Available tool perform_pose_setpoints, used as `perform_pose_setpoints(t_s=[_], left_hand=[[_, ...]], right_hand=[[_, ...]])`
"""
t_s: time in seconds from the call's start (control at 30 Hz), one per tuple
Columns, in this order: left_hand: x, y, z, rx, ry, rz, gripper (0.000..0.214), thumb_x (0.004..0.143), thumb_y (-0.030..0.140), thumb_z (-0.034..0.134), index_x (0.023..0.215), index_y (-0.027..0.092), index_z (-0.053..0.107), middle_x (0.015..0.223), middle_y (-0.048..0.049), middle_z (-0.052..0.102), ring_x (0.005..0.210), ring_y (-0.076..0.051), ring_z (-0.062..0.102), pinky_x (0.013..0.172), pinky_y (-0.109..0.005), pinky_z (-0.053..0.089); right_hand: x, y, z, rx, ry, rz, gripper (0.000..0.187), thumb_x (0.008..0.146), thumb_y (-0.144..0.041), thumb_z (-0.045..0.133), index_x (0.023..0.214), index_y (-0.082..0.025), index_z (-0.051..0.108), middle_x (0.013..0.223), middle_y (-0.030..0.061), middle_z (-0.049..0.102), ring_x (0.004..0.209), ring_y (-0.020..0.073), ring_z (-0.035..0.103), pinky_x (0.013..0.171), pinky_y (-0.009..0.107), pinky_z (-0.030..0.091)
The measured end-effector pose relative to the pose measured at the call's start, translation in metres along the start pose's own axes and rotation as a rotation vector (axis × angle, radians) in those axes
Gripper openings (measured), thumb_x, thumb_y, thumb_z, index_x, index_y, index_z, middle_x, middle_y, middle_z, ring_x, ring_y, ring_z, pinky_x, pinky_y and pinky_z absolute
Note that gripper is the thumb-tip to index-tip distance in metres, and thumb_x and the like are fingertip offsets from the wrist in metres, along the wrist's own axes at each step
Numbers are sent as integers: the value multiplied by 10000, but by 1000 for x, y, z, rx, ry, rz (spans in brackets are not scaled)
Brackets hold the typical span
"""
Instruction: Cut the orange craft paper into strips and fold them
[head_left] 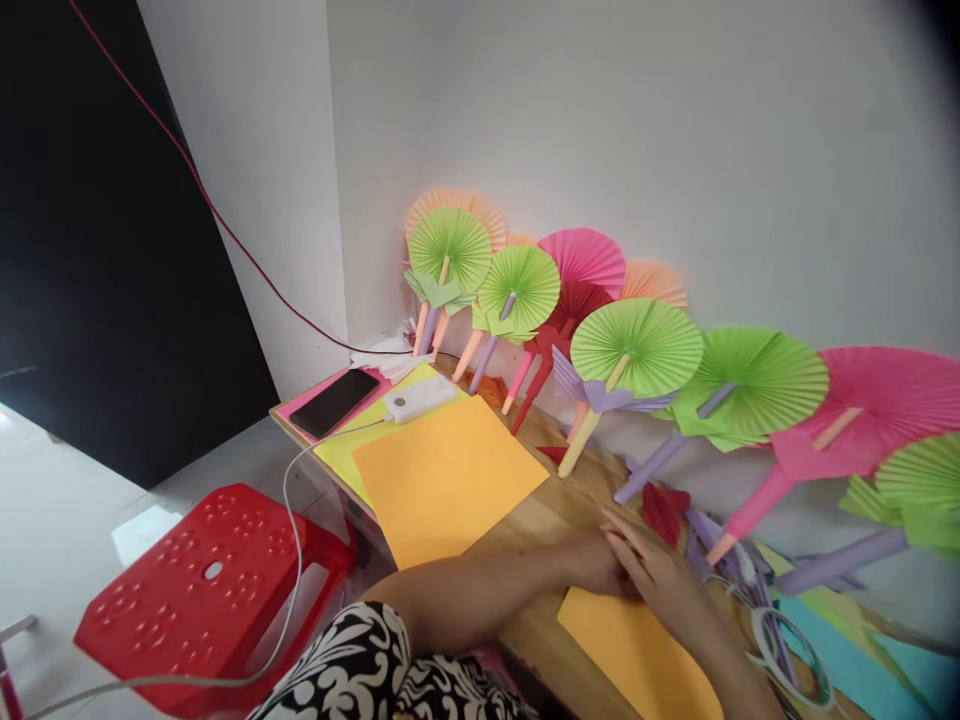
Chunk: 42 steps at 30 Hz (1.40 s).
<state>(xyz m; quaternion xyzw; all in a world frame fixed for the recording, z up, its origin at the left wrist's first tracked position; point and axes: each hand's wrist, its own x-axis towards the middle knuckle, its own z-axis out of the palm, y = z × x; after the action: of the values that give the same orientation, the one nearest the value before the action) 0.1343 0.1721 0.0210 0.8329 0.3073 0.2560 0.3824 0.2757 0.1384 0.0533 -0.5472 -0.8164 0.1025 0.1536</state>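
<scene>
My left hand and my right hand meet at the top edge of an orange paper sheet on the wooden table. The right hand lies fairly flat with fingers stretched over the left hand's fingers. The left hand's fingers are mostly hidden under it. A second, larger orange sheet lies to the left, untouched. A small red folded paper piece sits just beyond my hands.
Several round pleated paper fans in green, pink and orange lean against the white wall. A phone and a white power bank with cable lie at the table's left corner. A red plastic stool stands left. Tape rolls lie right.
</scene>
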Motion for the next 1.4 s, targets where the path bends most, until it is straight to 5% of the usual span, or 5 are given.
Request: perform_pose_setpoints(t_s=[0.17, 0.4, 0.9, 1.23, 1.4], left_hand=[[-12, -1, -6, 42, -41, -8, 189, 830, 365, 768, 985, 269, 817, 929, -4, 801, 878, -171, 698, 757, -232, 490], [-18, 6, 5, 119, -176, -23, 194, 895, 237, 651, 977, 140, 798, 907, -52, 790, 768, -158, 657, 655, -226, 426], [-23, 70, -9, 336, -270, 224, 155, 776, 156, 538, 740, 174, 687, 689, -5, 661, 648, -138, 504, 682, -253, 360], [-27, 60, -59, 248, 68, 8, 200, 830, 299, 511, 773, 188, 667, 787, -45, 713, 762, -192, 611, 750, -291, 454], [-39, 70, -37, -223, 102, -90, 453, 848, 533, 572, 1095, 169, 683, 979, -72, 732, 940, -211, 665, 859, -314, 517]], right_hand=[[-73, 56, 13, 18, 123, 203, 540, 979, -534, 363, 1192, -205, 735, 1231, 126, 753, 1143, 307, 720, 923, 431, 602], [-93, 13, -2, 141, -38, 190, 446, 969, -445, 418, 1157, -215, 751, 1192, 118, 768, 1102, 306, 725, 935, 433, 547], [-138, -8, -8, 255, 227, 289, 231, 889, -260, 498, 808, -199, 707, 779, 33, 740, 676, 164, 603, 645, 266, 375], [-168, 2, -22, 421, 376, 321, 250, 881, -309, 498, 752, -195, 678, 726, 32, 705, 673, 175, 605, 629, 279, 414], [-159, 4, -24, 496, 365, 333, 277, 895, -367, 501, 757, -192, 664, 719, 30, 678, 682, 182, 597, 622, 278, 432]])
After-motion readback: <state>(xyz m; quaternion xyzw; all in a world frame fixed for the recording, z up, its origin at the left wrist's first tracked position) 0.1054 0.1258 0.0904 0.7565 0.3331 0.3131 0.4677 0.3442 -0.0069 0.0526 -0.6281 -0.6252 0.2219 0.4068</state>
